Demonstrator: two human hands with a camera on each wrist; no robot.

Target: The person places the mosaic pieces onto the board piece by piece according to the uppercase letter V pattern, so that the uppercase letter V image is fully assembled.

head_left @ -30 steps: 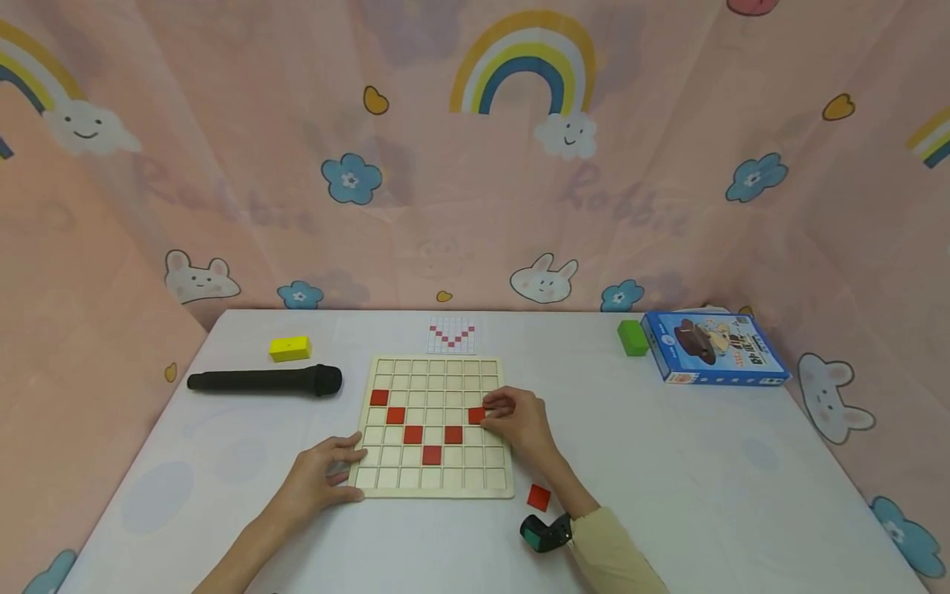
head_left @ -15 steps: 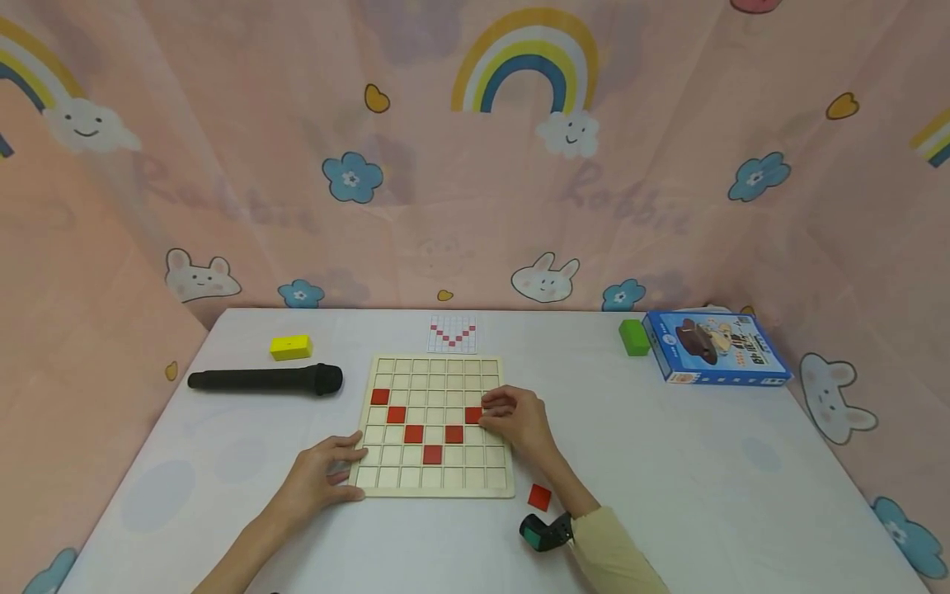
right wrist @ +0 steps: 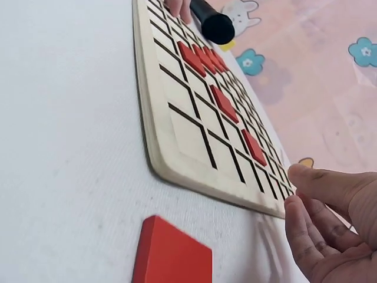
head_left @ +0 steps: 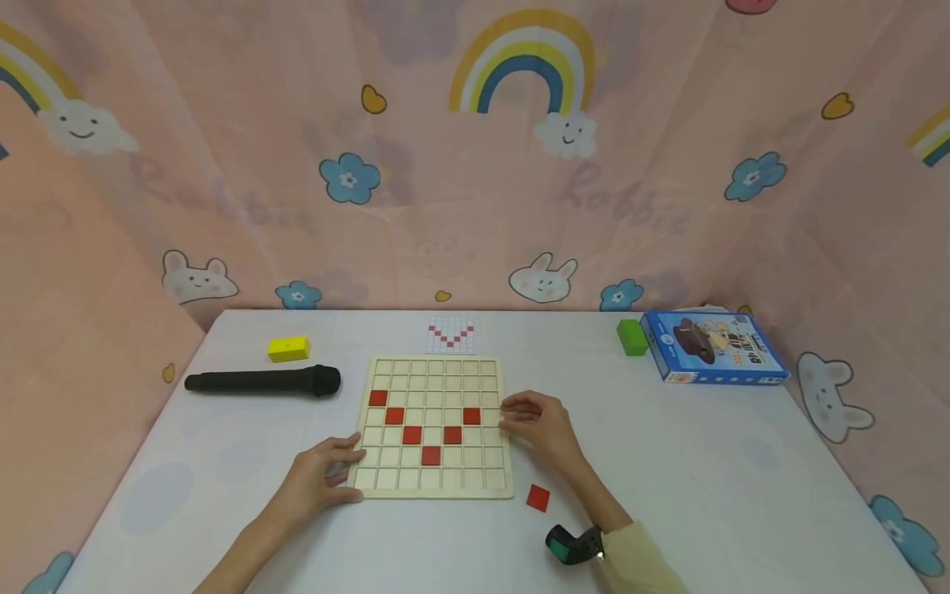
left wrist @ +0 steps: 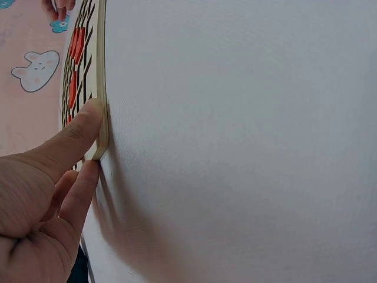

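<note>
A pale square grid board lies on the table with several red square tiles set in its cells, forming a V with a shorter right arm. My left hand holds the board at its near left corner; in the left wrist view the thumb and a finger meet the corner's edge. Just off the board's right edge hovers my right hand, fingers loosely bent, with nothing between them. One loose red tile lies on the table near the board's near right corner, large in the right wrist view.
Behind the board lies a gridded paper printed with a red V. A black microphone and a yellow block are at the left. Back right, a green block stands beside a blue box.
My right hand has let go of the red tile on the board's right side and drawn back to the right. That tile now sits fully visible in its cell. The left hand has stayed put.
</note>
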